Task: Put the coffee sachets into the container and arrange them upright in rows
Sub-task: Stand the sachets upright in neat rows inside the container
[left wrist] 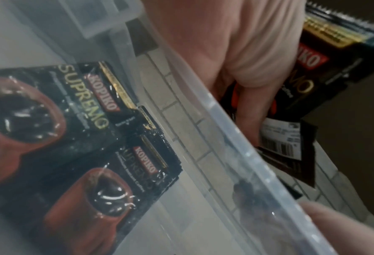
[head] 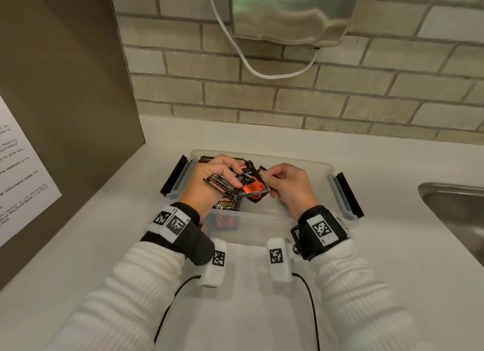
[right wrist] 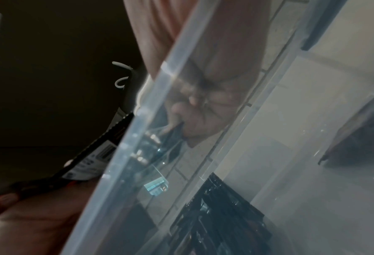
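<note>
Sachets [head: 225, 184] bunched in left hand [head: 209, 183]; right hand [head: 288, 185] pinches one [head: 255, 188]. Advice: seat it upright against container's [head: 262, 227] left-end row.

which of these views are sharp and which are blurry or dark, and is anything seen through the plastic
Head view: evenly lit and sharp, lines bowed by the wide lens. Left wrist view: soft; coffee sachets hazed through the container wall. Right wrist view: dark on its left; right hand smeared behind the plastic.

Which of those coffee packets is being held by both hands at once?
The sachet with the orange cup, between the left hand and right hand. The others stand in the container.
</note>
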The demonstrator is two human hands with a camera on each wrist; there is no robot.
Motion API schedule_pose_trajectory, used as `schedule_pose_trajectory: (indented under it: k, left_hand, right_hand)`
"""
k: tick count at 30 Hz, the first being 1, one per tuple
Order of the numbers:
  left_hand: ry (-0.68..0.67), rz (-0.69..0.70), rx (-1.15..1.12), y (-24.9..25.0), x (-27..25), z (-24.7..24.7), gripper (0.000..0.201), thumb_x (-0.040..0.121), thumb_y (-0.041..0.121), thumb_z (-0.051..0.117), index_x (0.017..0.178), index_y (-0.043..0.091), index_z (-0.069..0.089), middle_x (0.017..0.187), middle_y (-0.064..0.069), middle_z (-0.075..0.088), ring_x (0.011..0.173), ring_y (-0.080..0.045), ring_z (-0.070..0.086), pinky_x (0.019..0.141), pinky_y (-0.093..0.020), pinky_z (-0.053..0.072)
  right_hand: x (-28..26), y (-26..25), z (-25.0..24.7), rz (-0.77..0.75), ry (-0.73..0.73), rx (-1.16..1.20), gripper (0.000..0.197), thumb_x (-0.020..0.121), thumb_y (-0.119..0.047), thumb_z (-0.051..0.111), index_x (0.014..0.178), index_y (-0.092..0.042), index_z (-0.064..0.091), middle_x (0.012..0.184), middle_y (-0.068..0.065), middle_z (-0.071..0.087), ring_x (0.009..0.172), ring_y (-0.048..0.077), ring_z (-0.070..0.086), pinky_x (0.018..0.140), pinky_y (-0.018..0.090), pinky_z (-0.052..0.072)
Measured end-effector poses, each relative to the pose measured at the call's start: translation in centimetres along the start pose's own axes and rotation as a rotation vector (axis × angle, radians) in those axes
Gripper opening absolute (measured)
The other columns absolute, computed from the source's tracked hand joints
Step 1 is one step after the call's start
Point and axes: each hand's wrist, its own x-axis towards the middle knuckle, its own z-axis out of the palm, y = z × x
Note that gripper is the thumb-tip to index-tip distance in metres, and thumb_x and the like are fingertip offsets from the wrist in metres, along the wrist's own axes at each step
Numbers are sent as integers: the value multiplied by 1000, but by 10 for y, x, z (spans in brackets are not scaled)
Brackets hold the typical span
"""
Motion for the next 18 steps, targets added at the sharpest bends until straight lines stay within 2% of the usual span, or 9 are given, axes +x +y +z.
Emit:
schedule_pose_trajectory:
  k: [2,5,7,8,9,10,13,15,18]
  left_hand:
    - [-50,2,41,-1,-1,1,40,59,-27,61,46,11,65,84,-2,62,97,-8,63,77,-17,51]
    - [-87,15,119,-1,-2,0,42,63,-20,66,45,18,67,87,-2,64,97,-10,64,80,-22,52]
    - [-55,-1,177,-1,-1,1,39,68,-19,64,51,16,69,89,-3,66,95,-16,64,81,-26,54]
    - [-22,-31,169,-1,-1,1,29,71,-16,64,61,11,70,92,-5,66,93,-18,64,78,-25,54]
    - [13,-72,100,0,0,1,15,73,-8,64,75,6,70,94,-8,66,90,-17,65,74,-22,53]
    - [75,-122,27,2,-1,0,14,73,3,63,86,4,66,94,-10,66,86,-15,66,69,-20,53]
    - [158,-197,-79,6,0,3,12,86,14,58,96,11,62,86,-2,68,74,-10,68,64,-24,52]
    - [139,-213,-8,9,1,9,15,94,14,49,105,14,60,91,0,69,78,-10,68,68,-23,53]
    - [76,-247,88,10,3,14,22,97,22,46,116,18,55,108,-2,67,98,-17,64,87,-30,49]
  right_hand:
    - [-2,-4,4,19,-83,38,16,91,-11,57,75,-8,60,69,9,57,54,19,47,50,23,43]
    - [-6,-9,4,96,-221,72,19,94,-23,51,87,-9,61,80,5,65,69,15,62,72,31,54]
    - [-10,-9,5,78,-305,12,10,88,-9,60,98,-8,59,96,11,65,81,20,64,82,36,54]
    - [-9,-8,4,65,-292,-7,20,85,0,61,103,-7,57,103,15,62,87,25,63,84,38,53]
    - [-8,-7,3,49,-251,-1,28,83,6,61,107,-8,56,110,17,60,92,28,62,85,39,53]
    - [-8,-7,3,25,-200,10,35,82,9,60,109,-12,55,116,17,58,97,30,62,86,40,53]
    - [-6,-6,2,-43,-60,77,52,80,12,58,113,-28,49,122,17,53,108,35,59,88,45,53]
    - [-6,-7,-1,-51,1,139,58,81,11,57,122,-28,44,119,17,55,104,33,61,80,38,55]
    - [-7,-8,-3,-46,19,176,62,83,11,57,131,-23,38,118,17,55,97,28,62,69,28,54]
